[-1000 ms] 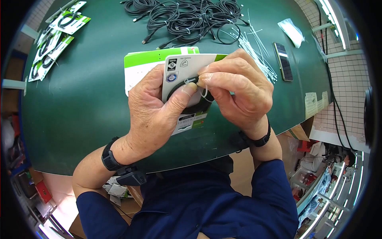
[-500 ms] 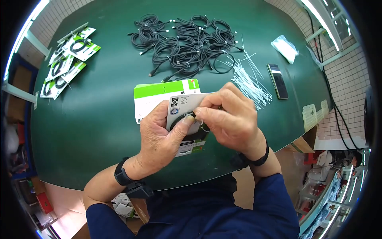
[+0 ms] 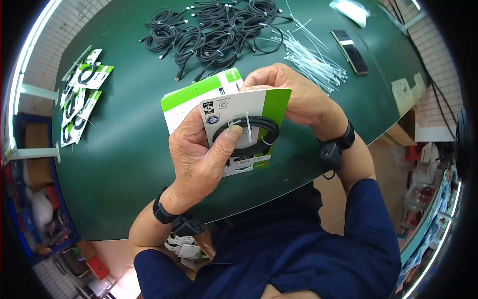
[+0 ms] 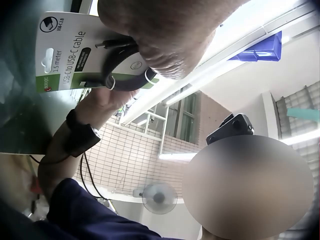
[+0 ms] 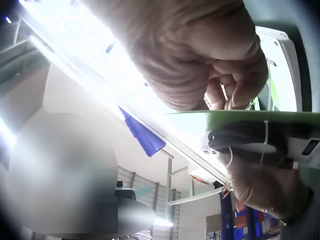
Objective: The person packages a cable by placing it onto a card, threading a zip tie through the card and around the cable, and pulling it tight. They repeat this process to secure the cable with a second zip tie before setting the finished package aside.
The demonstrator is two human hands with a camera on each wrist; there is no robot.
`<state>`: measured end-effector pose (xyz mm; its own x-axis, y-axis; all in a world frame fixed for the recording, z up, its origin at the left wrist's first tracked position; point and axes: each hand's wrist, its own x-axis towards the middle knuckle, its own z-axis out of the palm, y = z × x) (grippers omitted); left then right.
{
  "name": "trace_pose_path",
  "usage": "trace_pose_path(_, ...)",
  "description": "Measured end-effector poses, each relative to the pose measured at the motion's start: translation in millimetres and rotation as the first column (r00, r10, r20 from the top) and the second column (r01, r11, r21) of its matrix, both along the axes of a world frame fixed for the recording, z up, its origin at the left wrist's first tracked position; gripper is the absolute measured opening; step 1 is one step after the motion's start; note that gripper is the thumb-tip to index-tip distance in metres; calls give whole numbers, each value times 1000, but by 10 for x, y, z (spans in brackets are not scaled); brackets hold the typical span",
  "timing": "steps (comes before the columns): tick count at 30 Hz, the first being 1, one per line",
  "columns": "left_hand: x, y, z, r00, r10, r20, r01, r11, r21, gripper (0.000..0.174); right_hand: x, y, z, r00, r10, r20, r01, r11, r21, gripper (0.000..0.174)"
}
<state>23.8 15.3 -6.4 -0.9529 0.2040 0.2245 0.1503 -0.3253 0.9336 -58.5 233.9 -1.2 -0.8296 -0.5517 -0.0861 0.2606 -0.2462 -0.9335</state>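
My left hand (image 3: 199,149) holds a white and green packaging card (image 3: 279,104), its thumb pressing a coiled black USB-C cable (image 3: 271,130) against the front. A white cable tie (image 3: 248,127) stands across the coil near the thumb tip, and another thin white band (image 3: 267,142) wraps the coil at lower right. The left wrist view shows the card's printed end (image 4: 60,55) beside the palm. My right hand (image 3: 298,94) is at the card's far edge, its fingertips behind it. In the right wrist view its fingers (image 5: 242,82) bend toward the thumb; I cannot tell what they hold.
More green and white cards (image 3: 194,97) lie just beyond the held one. Farther back are coiled black cables (image 3: 214,42), with loose white cable ties (image 3: 316,67), a phone (image 3: 349,52) and a plastic bag (image 3: 351,11) to the right. Carded cables (image 3: 79,102) are piled at left.
The right hand has moved from the coil's front, where it pinched the white tie, to behind the card's far edge. The tie now shows across the coil. The left hand keeps its grip.
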Motion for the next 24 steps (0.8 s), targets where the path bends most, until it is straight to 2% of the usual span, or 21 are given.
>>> trace_pose_path(1, 5, 1, -12, 1000, 5, -1, -5, 1000, 4, 46, 10, -14, -57, 987, 144, 75, -136, 985, -103, 22)
trace_pose_path(6, 10, 15, -32, 1000, 16, -4, -16, 999, -44, 46, 22, -34, -58, 984, 163, 78, -145, 969, -199, 20)
trace_pose_path(10, 24, 22, -43, 1000, 12, 20, -11, 999, -40, 46, -11, -30, -83, 986, 167, -6, -166, 971, -174, 17)
trace_pose_path(12, 59, 22, -21, 1000, 2, -7, -2, 996, -85, 47, -35, -4, -19, 962, 50, -270, -13, 990, 138, 16)
trace_pose_path(13, 68, 23, -9, 1000, -3, -22, 1, 994, -106, 47, -34, -7, 1, 914, 25, -405, 95, 957, 274, 15)
trace_pose_path(14, 68, 20, 1, 1000, -6, -22, 3, 994, -107, 47, -15, -28, 1, 914, 23, -404, 97, 957, 273, 15)
trace_pose_path(15, 59, 13, 13, 1000, -2, -5, 2, 997, -80, 47, 10, -63, 5, 838, -6, -545, 203, 931, 303, 16)
trace_pose_path(17, 27, 10, 39, 1000, -3, 27, 3, 1000, -25, 47, 39, -111, -1, 617, -27, -786, 422, 855, 302, 16)
trace_pose_path(18, 35, 21, 62, 1000, -5, 29, 5, 1000, -28, 47, 49, -127, -24, 619, -31, -785, 423, 855, 300, 16)
trace_pose_path(21, 49, 78, 133, 989, 57, 134, -59, 998, 10, 44, 36, -178, -81, 409, -55, -911, 457, 876, 152, 19)
trace_pose_path(24, 40, 65, 112, 994, 61, 88, -56, 997, -57, 42, 57, -199, -96, 393, -45, -918, 447, 882, 148, 19)
